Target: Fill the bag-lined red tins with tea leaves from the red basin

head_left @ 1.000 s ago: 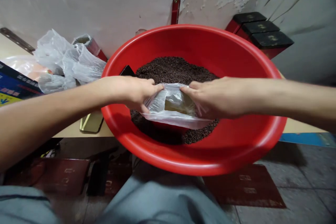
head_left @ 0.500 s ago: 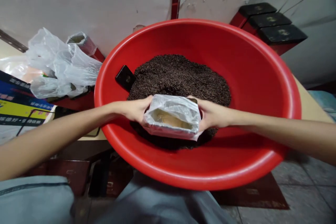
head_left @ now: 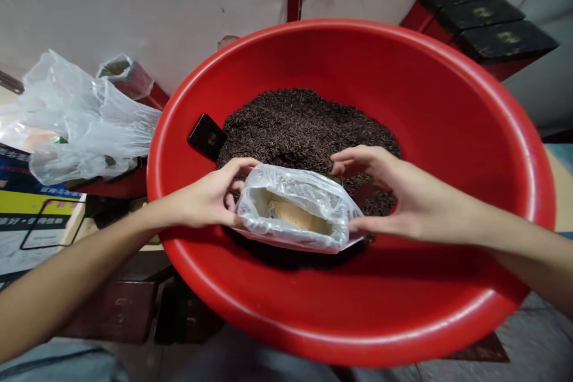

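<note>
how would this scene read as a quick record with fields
left hand: touching the left end of the open translucent plastic bag
right hand: spread open, thumb at the bag's right end
bag mouth: facing the camera, tan surface visible inside
vessel: large round red plastic basin
inside basin: heap of thin dark brown pieces, with small black rectangular piece at its left
background right: three red boxes with black tops
background left: crumpled whitish plastic

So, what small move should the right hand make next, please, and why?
Perhaps the right hand should close gently on the right end of the bag: its fingers stand open, with only the thumb close to the plastic, while the left hand holds the other end.
</note>
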### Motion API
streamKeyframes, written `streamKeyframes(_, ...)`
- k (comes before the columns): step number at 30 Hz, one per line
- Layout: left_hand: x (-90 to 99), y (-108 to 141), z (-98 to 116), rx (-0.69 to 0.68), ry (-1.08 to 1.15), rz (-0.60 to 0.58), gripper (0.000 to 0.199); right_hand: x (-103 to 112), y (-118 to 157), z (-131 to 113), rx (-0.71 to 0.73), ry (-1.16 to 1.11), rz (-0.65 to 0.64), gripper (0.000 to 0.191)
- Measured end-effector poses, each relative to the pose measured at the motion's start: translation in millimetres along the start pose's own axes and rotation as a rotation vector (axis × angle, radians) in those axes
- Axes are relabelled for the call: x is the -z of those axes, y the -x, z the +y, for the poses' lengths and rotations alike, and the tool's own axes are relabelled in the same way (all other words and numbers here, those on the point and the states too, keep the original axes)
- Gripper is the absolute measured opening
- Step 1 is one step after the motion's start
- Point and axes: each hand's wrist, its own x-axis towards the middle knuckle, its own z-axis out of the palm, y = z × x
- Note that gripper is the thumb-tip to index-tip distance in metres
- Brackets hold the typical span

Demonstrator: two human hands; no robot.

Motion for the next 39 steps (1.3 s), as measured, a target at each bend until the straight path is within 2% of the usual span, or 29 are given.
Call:
streamKeyframes(2, 4.4, 10, 6, 0.05, 0.108, 0.014, 0.086, 3, 2, -6, -0.034, -0.095, 0.048, 0.044)
streamKeyframes(4, 8.1, 15, 10, 0.085, 0.204, 0.049, 0.082, 2, 2, -11, -0.106, -0.216, 0.014, 0.031)
streamKeyframes(7, 10.0, 12, 15, 0.164, 0.226, 0.157, 0.054, -1, -2, -16, -0.217, -0.352, -0.056, 0.033)
streamKeyframes(9, 8.1, 6, 17, 0.216, 0.194, 0.217, 0.038, -3, -5, -17, -0.265, -0.412, -0.037, 0.035)
streamKeyframes(11, 3.6, -3, 16, 0.254, 0.179, 0.251, 0.031, -4, -7, -15, -0.328, -0.466, 0.007, 0.037)
streamKeyframes(14, -7.5, -13, 9, 0.307, 0.124, 0.246, 0.02, -8, -10, -8, -0.449, -0.51, 0.064, 0.038)
streamKeyframes(17, -21.4, -14, 2, 0.265, -0.053, 0.17, 0.014, -12, -10, -1, -0.49, -0.468, -0.064, 0.032)
streamKeyframes(19, -29.3, -12, -1, 0.184, -0.182, 0.135, 0.016, -13, -9, 0, -0.442, -0.358, -0.198, 0.027)
streamKeyframes(21, -34.2, -11, -4, 0.109, -0.275, 0.118, 0.02, -15, -6, -2, -0.361, -0.171, -0.251, 0.023)
streamKeyframes(25, -36.3, -11, -9, 0.007, -0.317, 0.105, 0.024, -22, 6, -11, -0.129, 0.286, -0.129, 0.02)
streamKeyframes(28, -37.5, -10, -10, -0.006, -0.274, 0.131, 0.028, -26, 18, -16, 0.032, 0.54, -0.015, 0.024)
streamKeyframes(31, -40.9, -9, -5, 0.155, -0.156, 0.149, 0.043, -23, 25, -22, 0.216, 0.521, 0.071, 0.019)
streamKeyframes(35, -40.8, -8, 6, 0.49, 0.197, -0.001, 0.045, -17, 25, -29, 0.442, 0.364, 0.015, 0.014)
streamKeyframes(37, -37.3, -6, 10, 0.564, 0.33, -0.011, 0.045, -18, 26, -29, 0.437, 0.363, -0.005, 0.01)
streamKeyframes(39, -34.3, -2, 10, 0.552, 0.363, 0.02, 0.048, -20, 29, -27, 0.349, 0.356, -0.024, 0.015)
